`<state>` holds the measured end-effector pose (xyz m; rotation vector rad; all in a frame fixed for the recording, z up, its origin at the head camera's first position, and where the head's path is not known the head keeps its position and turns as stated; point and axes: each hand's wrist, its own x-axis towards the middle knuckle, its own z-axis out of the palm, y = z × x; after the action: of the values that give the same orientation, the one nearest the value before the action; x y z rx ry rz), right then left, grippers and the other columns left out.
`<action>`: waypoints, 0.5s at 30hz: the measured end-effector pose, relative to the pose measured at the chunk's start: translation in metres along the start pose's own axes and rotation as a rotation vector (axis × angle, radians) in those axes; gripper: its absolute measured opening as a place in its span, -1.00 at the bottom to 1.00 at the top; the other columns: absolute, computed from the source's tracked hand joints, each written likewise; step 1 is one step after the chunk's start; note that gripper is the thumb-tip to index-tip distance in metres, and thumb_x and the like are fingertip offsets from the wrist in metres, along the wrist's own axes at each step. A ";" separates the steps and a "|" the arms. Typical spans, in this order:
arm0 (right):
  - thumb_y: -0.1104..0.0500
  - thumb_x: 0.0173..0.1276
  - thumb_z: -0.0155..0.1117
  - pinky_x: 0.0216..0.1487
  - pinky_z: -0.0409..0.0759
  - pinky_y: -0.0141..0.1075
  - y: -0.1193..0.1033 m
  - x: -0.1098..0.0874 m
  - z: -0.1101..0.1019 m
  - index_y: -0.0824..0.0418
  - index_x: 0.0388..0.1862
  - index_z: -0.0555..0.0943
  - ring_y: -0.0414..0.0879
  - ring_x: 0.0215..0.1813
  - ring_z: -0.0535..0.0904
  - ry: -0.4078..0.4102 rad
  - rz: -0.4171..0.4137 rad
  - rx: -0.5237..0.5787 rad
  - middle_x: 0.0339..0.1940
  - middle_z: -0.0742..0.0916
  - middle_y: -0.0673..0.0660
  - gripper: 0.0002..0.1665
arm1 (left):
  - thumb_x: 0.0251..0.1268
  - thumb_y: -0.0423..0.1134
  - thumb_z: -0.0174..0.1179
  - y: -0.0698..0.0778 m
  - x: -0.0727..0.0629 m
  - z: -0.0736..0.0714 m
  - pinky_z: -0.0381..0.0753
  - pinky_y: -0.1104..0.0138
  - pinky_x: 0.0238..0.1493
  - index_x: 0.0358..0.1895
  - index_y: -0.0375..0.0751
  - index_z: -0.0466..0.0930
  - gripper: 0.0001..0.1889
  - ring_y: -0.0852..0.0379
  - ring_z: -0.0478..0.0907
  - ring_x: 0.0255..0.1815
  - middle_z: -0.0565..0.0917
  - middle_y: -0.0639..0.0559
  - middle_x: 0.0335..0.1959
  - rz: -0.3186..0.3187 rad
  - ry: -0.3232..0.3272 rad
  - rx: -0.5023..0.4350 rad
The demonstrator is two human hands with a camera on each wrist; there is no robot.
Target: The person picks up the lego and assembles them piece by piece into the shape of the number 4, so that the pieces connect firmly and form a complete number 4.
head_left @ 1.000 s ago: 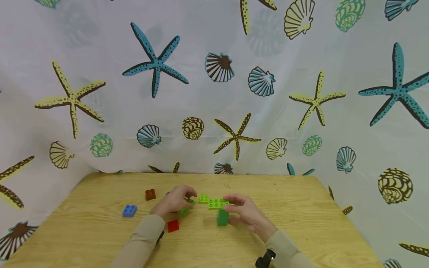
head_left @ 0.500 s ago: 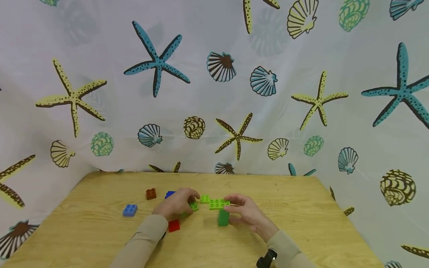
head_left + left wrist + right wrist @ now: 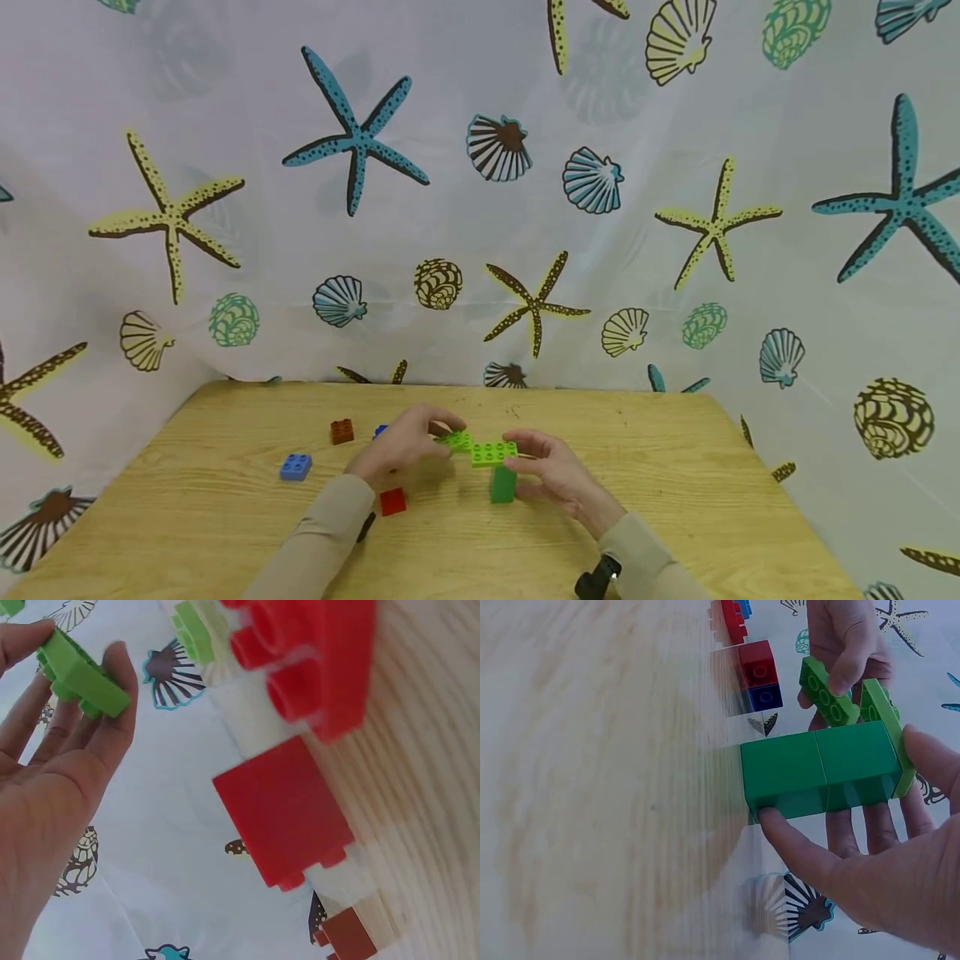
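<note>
My left hand (image 3: 405, 442) pinches a light green studded toy brick (image 3: 84, 679) between thumb and fingers, above the table and just left of the tower. My right hand (image 3: 558, 479) holds an upright tower of two dark green bricks (image 3: 817, 769); its thumb lies by the top and the fingers run along the side. A light green plate (image 3: 493, 453) caps the tower and sticks out past it to the left. In the head view, light green studs beside my left fingertips overlap; whether a second small piece sits there I cannot tell.
Left of the tower, a red brick (image 3: 392, 502) lies near my left wrist. A blue brick (image 3: 381, 431) is partly hidden behind my left hand. Farther left are a brown brick (image 3: 342, 431) and a light blue brick (image 3: 296, 467). A patterned curtain (image 3: 450, 208) rises behind the table.
My left hand has taken up a light green brick and moved it up and right, toward the tower's plate. The right hand and tower have stayed almost still.
</note>
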<state>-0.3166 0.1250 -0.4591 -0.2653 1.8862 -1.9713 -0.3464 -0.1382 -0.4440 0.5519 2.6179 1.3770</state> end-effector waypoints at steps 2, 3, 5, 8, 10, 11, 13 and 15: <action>0.12 0.31 0.38 0.17 0.56 0.09 0.001 0.000 -0.001 0.18 0.31 0.49 -0.13 0.13 0.54 -0.007 0.001 -0.007 0.25 0.56 0.11 -0.41 | 0.13 -0.41 0.28 0.003 0.000 0.001 0.59 0.08 0.10 0.08 0.03 0.67 -0.58 -0.03 0.53 0.14 0.60 0.08 0.15 0.019 0.005 -0.027; 0.11 0.31 0.38 0.15 0.57 0.07 0.002 0.000 -0.001 0.19 0.31 0.49 -0.14 0.12 0.55 -0.012 -0.002 -0.012 0.25 0.57 0.11 -0.40 | 0.13 -0.40 0.29 0.005 0.000 0.002 0.60 0.11 0.06 0.08 0.03 0.67 -0.58 -0.02 0.53 0.12 0.60 0.07 0.16 0.031 0.005 -0.041; 0.10 0.31 0.38 0.13 0.59 0.02 0.004 0.001 -0.002 0.20 0.32 0.49 -0.15 0.09 0.57 -0.017 -0.002 -0.016 0.23 0.59 0.11 -0.39 | 0.13 -0.38 0.28 0.009 0.000 0.004 0.60 0.16 0.00 0.09 0.02 0.67 -0.58 0.00 0.54 0.07 0.60 0.04 0.16 0.074 -0.004 -0.060; 0.12 0.33 0.36 0.13 0.60 -0.03 0.004 0.001 -0.002 0.25 0.36 0.45 -0.16 0.07 0.58 -0.018 0.003 -0.005 0.21 0.59 0.12 -0.36 | 0.15 -0.36 0.27 0.015 0.001 0.008 0.59 0.22 -0.06 0.10 -0.03 0.66 -0.60 0.02 0.55 0.00 0.61 0.00 0.14 0.136 -0.019 -0.094; 0.15 0.35 0.34 0.16 0.58 -0.03 0.003 0.002 -0.002 0.28 0.38 0.41 -0.15 0.07 0.59 -0.017 0.002 0.005 0.21 0.59 0.14 -0.35 | 0.17 -0.34 0.27 0.018 0.002 0.011 0.60 0.24 -0.05 0.11 -0.05 0.66 -0.61 0.05 0.57 -0.01 0.63 -0.02 0.12 0.179 -0.017 -0.087; 0.16 0.36 0.33 0.18 0.57 -0.02 0.002 0.002 -0.002 0.29 0.38 0.41 -0.15 0.07 0.58 -0.016 0.000 0.003 0.21 0.58 0.15 -0.35 | 0.18 -0.33 0.28 0.019 0.003 0.012 0.61 0.24 -0.04 0.11 -0.05 0.66 -0.61 0.05 0.58 -0.02 0.64 -0.02 0.11 0.190 -0.014 -0.089; 0.17 0.37 0.32 0.20 0.56 -0.02 0.002 0.002 -0.002 0.30 0.39 0.40 -0.16 0.07 0.58 -0.015 0.001 0.003 0.22 0.58 0.14 -0.35 | 0.18 -0.32 0.30 0.020 0.004 0.015 0.61 0.26 -0.02 0.09 -0.06 0.67 -0.63 0.08 0.59 -0.02 0.65 -0.02 0.09 0.201 -0.009 -0.096; 0.17 0.37 0.31 0.20 0.56 -0.01 0.002 0.003 -0.002 0.31 0.38 0.40 -0.17 0.06 0.59 -0.018 0.000 0.000 0.22 0.59 0.15 -0.36 | 0.18 -0.31 0.31 0.020 0.005 0.018 0.62 0.29 -0.04 0.08 -0.08 0.68 -0.65 0.10 0.60 -0.05 0.67 -0.03 0.06 0.212 -0.015 -0.103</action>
<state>-0.3197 0.1259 -0.4620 -0.2820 1.8751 -1.9632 -0.3405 -0.1125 -0.4378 0.8416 2.5183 1.5497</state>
